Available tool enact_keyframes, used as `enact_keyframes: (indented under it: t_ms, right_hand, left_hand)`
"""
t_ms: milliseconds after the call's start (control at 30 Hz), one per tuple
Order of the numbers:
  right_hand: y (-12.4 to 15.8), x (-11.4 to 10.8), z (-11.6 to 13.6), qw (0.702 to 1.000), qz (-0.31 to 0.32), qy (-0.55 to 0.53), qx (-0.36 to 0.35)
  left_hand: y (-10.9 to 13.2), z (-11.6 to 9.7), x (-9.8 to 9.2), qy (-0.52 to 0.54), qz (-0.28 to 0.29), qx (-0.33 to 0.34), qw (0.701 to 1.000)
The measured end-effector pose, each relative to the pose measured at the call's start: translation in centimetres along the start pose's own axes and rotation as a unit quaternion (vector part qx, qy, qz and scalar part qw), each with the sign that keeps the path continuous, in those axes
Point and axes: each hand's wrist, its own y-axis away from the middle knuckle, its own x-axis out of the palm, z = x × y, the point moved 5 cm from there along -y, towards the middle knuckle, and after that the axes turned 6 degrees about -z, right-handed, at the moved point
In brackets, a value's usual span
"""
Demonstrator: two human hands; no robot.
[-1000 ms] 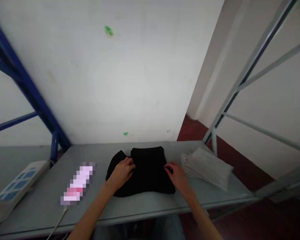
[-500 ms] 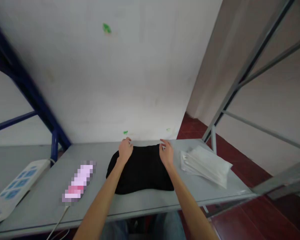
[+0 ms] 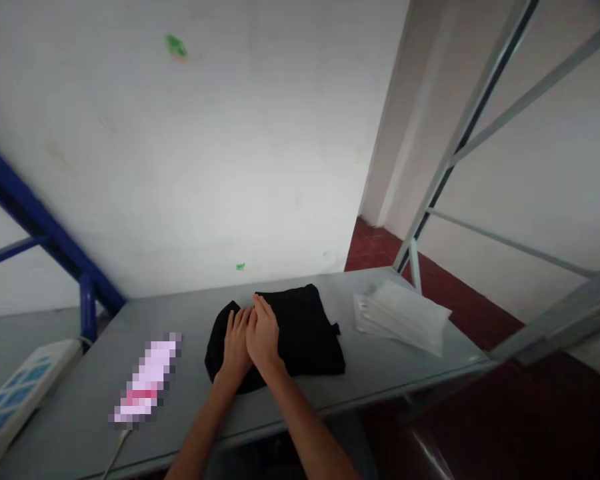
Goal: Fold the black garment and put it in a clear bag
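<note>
- Single view from a camera worn on the person's head, looking forward and down across a table (image 3: 189, 373).
- It faces a white wall (image 3: 220, 167) that fills most of the upper half.
- The view is wide, reaching from a blue frame (image 3: 55, 237) on the left to a grey one on the right.
- Slight tilt: the table's near edge climbs rightward.
- Forearms (image 3: 203, 427) enter at the bottom, closest; black cloth (image 3: 305, 333) lies farther off, below centre.

The grey counter (image 3: 93, 387) supports a black fabric item (image 3: 307, 337) near its middle, stacked whitish packets (image 3: 403, 317) at right, and a blurred-out object (image 3: 147, 373) with attached cable (image 3: 115, 455) at left.
</note>
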Motion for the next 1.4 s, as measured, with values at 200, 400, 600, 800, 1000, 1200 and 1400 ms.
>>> enact_keyframes:
  t_ms: [200, 400, 600, 800, 1000, 1200, 1400]
  right_hand:
    - [1.3, 1.3, -2.2, 0.996, 0.086, 0.037, -0.012]
    - [2.0, -0.3, -3.9, 0.98, 0.147, 0.101, -0.088]
    - [1.1, -1.0, -5.4, 0.957, 0.193, 0.177, -0.122]
    - [-0.1, -2.7, -7.3, 0.948, 0.173, 0.233, -0.13]
    - [-1.5, -5.4, -9.5, 0.946, 0.134, 0.266, -0.126]
    - [-2.2, -7.4, -11.0, 0.941, 0.122, 0.291, -0.122]
    - [-2.4, -8.0, -11.6, 0.938, 0.122, 0.303, -0.119]
  left_hand:
    - [1.0, 1.0, 2.1, 0.001, 0.053, 0.008, 0.999]
    - [1.4, 1.5, 3.9, 0.027, 0.083, -0.014, 0.996]
    - [1.1, 1.2, 3.6, 0.043, 0.08, -0.038, 0.995]
    - [0.8, 0.9, 2.9, 0.052, 0.074, -0.046, 0.995]
    - [0.7, 0.9, 2.5, 0.05, 0.065, -0.043, 0.996]
    - [0.7, 1.0, 2.4, 0.053, 0.071, -0.04, 0.995]
    - [0.7, 1.0, 2.1, 0.057, 0.082, -0.043, 0.994]
